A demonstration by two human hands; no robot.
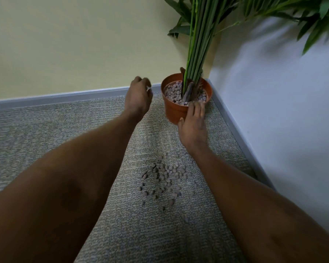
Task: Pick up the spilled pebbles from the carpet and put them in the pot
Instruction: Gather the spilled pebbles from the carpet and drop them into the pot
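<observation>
An orange-brown pot (172, 111) stands in the room's corner, filled with pale pebbles around green plant stems. Several spilled pebbles (164, 177) lie scattered on the grey carpet (55, 130) between my forearms. My right hand (193, 124) rests on the pot's near rim and side, fingers spread flat against it. My left hand (139, 97) hovers left of the pot, fingers curled loosely; whether it holds pebbles is hidden from me.
A yellow wall (74, 44) runs along the back and a white wall (283, 111) along the right, both with a grey skirting board. Long green leaves (311, 14) hang over the upper right.
</observation>
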